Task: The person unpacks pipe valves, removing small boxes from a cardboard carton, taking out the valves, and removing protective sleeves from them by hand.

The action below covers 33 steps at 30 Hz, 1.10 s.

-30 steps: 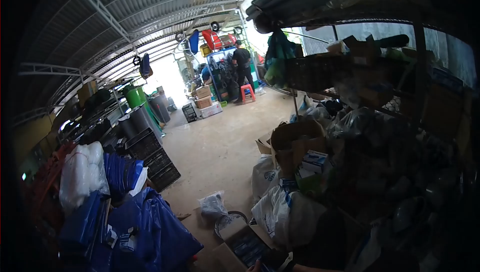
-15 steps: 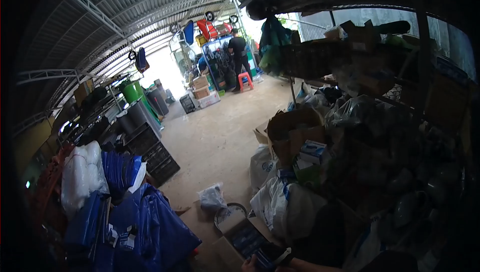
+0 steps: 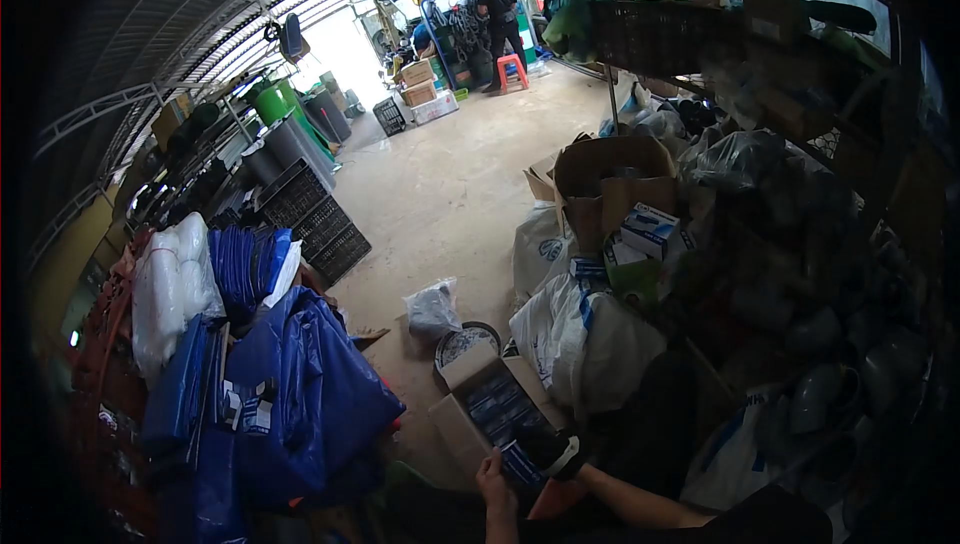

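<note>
Near the bottom of the view, my left hand (image 3: 493, 482) is closed on the left edge of a small dark-blue box (image 3: 520, 462). My right hand (image 3: 547, 450), in a dark glove with a pale band at the wrist, lies against the other side of the same box. Its fingers are too dark to make out clearly. Just beyond the hands an open cardboard carton (image 3: 465, 431) holds rows of similar blue boxes (image 3: 499, 404). A clear plastic bag with grey contents (image 3: 433, 311) and a round patterned item (image 3: 468, 341) lie past the carton.
Folded blue tarpaulin (image 3: 300, 394) fills the left, with two small boxes (image 3: 257, 416) on it. Black crates (image 3: 325, 234) stand behind. White sacks (image 3: 590, 344) and a big open carton (image 3: 615, 179) crowd the right. Far off, a person (image 3: 499, 24) stands by a red stool (image 3: 512, 72).
The view has tipped downward, so the carton, hands and forearms sit higher and show more fully. The small blue box is at my hands in both frames.
</note>
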{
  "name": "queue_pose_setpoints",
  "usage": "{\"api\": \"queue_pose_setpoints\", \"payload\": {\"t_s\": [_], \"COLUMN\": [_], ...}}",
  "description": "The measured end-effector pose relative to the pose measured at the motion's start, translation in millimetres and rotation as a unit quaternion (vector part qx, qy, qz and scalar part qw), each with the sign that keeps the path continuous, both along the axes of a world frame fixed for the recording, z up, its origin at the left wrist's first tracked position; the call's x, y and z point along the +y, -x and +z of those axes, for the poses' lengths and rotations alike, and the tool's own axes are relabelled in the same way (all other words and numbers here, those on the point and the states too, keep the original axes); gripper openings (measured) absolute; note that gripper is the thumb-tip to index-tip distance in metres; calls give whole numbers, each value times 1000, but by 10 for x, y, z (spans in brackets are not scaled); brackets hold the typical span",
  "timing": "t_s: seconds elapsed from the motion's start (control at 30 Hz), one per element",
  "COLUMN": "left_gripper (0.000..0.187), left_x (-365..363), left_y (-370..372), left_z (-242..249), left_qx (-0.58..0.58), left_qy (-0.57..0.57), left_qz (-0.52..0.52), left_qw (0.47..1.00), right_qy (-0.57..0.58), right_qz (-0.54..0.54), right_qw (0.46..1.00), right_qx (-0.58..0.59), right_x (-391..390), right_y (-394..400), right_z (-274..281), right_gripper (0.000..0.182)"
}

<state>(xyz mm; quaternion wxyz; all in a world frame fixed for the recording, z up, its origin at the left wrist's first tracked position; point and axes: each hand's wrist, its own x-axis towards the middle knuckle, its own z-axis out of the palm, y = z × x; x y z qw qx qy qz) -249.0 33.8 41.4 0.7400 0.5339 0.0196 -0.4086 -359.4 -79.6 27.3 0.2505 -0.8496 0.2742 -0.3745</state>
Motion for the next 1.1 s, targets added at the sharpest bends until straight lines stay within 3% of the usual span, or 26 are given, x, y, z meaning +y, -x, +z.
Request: {"api": "queue_pose_setpoints", "payload": {"t_s": [0.17, 0.23, 0.33, 0.43, 0.47, 0.6, 0.73, 0.9, 0.97, 1.0, 1.03, 1.1], "left_gripper": [24, 25, 24, 28, 35, 56, 55, 53, 56, 51, 49, 45], "left_x": [-55, -110, -89, -91, -66, -39, -30, 13, 23, 10, 30, 94], "left_y": [124, 216, 195, 172, 174, 193, 121, 119, 79, 107, 86, -41], "left_z": [-80, 121, 56, 34, 41, 56, -94, 22, -118, -39, -68, -154], "left_qx": [-7, 0, -5, -181, -175, -332, -370, -317, -293, -233, -210, -168], "left_qy": [61, 76, 35, -121, -156, -169, -199, -218, -198, -185, -176, -158], "left_qz": [64, 84, 76, 42, 18, -95, -84, -95, -80, -74, -104, -160], "left_qw": [996, 994, 996, 975, 972, 923, 904, 918, 932, 952, 956, 960], "right_qy": [-7, -8, -8, -8, -8, -8, -13, -35, 54, 94, 133, 94], "right_qz": [0, 0, 0, 0, -1, -4, -3, 6, 12, -8, -30, -10], "right_qw": [1000, 1000, 1000, 1000, 1000, 1000, 1000, 999, 995, 994, 990, 995], "right_qx": [-1, -1, -2, -1, -1, -3, -10, -34, 86, 58, 32, 29], "right_x": [63, 70, 76, 66, 71, 94, 129, 136, 125, 101, 80, 79], "right_y": [-22, -31, -22, 9, 14, 43, 59, 29, 39, 5, -28, 41], "right_z": [-42, -55, -71, -94, -102, -139, -167, -228, -387, -447, -505, -504], "right_gripper": [36, 36, 36, 36, 36, 36, 36, 36, 47, 42, 38, 38]}}
